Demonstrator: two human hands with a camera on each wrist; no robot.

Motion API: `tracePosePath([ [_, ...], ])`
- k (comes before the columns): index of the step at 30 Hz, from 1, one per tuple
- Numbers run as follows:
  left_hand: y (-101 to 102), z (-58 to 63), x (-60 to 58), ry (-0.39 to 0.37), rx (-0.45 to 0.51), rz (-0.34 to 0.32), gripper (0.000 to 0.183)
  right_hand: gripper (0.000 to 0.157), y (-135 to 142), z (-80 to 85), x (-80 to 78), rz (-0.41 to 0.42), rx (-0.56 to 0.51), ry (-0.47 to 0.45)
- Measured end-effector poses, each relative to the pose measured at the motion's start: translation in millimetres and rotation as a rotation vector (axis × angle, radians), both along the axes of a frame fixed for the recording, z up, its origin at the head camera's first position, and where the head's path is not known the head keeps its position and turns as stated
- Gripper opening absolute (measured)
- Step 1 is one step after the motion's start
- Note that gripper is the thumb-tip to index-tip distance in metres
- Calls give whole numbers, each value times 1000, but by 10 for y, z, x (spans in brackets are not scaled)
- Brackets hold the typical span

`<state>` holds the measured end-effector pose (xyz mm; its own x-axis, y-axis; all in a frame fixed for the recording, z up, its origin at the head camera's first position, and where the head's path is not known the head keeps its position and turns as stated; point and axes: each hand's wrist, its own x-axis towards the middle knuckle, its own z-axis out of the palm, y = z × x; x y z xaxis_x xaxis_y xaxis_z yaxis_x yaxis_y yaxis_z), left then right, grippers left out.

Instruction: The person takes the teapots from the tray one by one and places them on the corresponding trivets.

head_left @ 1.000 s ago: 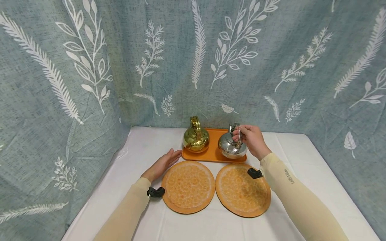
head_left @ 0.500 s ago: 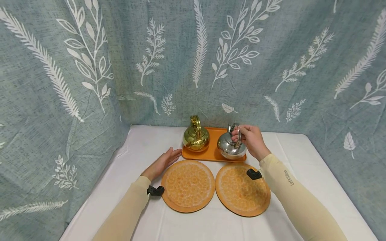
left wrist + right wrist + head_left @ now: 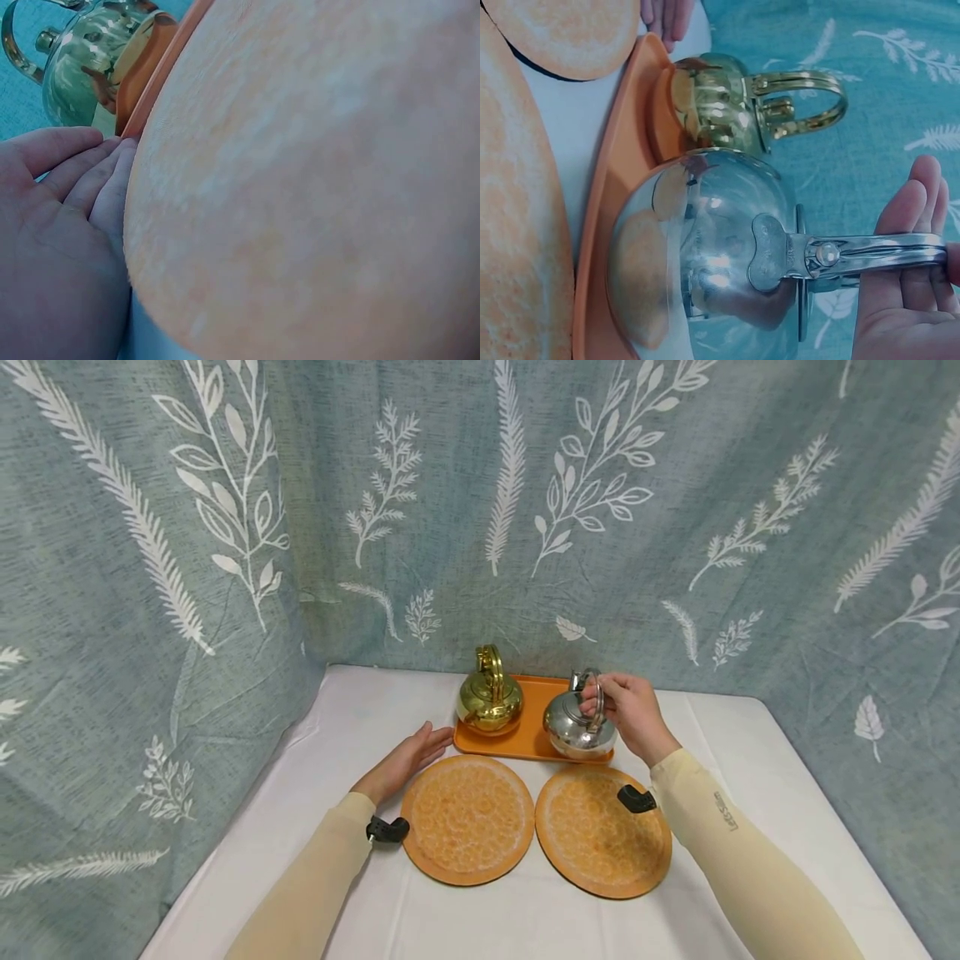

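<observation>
My right hand (image 3: 633, 714) grips the upright handle (image 3: 885, 251) of a shiny silver teapot (image 3: 577, 731), fingers curled through its loop. This pot stands at the right end of an orange tray (image 3: 534, 718). At the tray's left end stands a gold teapot (image 3: 490, 703) with its handle raised. My left hand (image 3: 401, 764) lies on its edge beside the tray, fingers straight and together. In the left wrist view, the fingertips (image 3: 124, 140) are right at the tray's corner. The right wrist view shows the silver pot's round body close up, with the gold one behind it.
Two round placemats printed like orange slices, a left placemat (image 3: 468, 822) and a right placemat (image 3: 603, 835), lie side by side in front of the tray. A white cloth (image 3: 465, 927) covers the table. Blue-green patterned curtains (image 3: 450, 510) enclose the back and sides.
The head view shifts slightly. Both hands, the two teapots and the tray keep their places relative to each other.
</observation>
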<state>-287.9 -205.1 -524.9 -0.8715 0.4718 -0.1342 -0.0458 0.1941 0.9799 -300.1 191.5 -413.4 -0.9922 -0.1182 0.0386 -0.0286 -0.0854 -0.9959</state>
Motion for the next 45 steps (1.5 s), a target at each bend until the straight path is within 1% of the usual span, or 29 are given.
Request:
tracePosePath([
  [8,6,-17,-11,3,-13,13,102,45,17,-8,14,-6,0,-7],
  [18,-6,-23,-15,24,1,-14,98,44,3,63,74,-2,-13,9],
  [23,-3,-17,6,22,-5,-12,99,42,-4,79,112,-9,-6,6],
  [30,5,-10,15,20,-10,-5,100,43,5,108,149,-8,-10,17],
  [36,0,-12,14,26,-10,-14,101,45,4,100,160,-1,-18,23],
  [45,11,-16,-3,28,-8,-6,100,43,-8,105,177,17,-35,23],
])
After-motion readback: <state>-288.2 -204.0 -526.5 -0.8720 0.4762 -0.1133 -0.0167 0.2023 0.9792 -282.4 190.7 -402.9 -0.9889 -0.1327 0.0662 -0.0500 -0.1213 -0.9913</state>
